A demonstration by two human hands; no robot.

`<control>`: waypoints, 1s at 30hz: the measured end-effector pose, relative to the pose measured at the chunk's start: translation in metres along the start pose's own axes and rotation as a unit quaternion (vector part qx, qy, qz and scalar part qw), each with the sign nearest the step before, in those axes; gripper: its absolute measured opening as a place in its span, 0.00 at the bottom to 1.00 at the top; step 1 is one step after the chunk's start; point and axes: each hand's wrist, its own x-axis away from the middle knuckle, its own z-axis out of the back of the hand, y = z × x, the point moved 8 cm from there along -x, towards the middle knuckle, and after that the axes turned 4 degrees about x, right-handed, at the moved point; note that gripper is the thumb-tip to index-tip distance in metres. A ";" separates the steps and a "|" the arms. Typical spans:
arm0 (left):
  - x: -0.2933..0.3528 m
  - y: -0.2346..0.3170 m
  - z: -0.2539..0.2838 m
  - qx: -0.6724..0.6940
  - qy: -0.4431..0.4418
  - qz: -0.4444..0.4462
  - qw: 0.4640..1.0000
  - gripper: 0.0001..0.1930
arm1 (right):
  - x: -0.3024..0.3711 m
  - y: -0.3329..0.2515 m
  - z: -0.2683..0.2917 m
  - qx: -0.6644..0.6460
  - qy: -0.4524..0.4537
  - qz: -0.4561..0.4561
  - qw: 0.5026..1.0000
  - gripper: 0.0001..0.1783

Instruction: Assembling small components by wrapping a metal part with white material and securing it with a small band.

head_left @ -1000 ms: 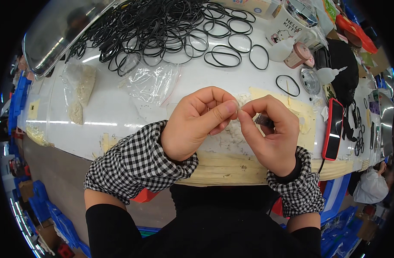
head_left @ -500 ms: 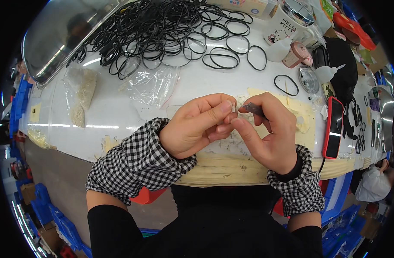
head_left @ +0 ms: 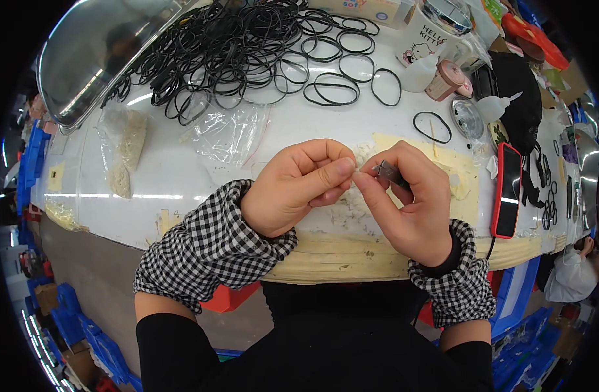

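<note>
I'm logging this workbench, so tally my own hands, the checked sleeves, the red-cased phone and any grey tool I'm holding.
Your hands: 2
Checked sleeves: 2
Red-cased phone: 1
Held grey tool: 1
Total: 6

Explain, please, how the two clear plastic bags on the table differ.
The left bag bulges with pale material; the right bag lies flat, with no such filling visible. The right bag lies nearer the left hand than the left bag does. Both are transparent and on the white table.
</note>
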 end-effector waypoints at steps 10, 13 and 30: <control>0.000 0.001 -0.013 0.111 -0.056 0.020 0.992 0.11 | -0.002 -0.013 0.006 0.177 0.030 0.101 0.978 0.17; 0.000 -0.004 -0.015 0.144 -0.113 0.021 0.983 0.10 | 0.000 -0.010 0.005 0.200 0.044 0.103 0.973 0.20; 0.002 -0.004 -0.016 0.157 -0.114 0.022 0.981 0.10 | 0.002 -0.012 0.004 0.247 0.037 0.110 0.962 0.21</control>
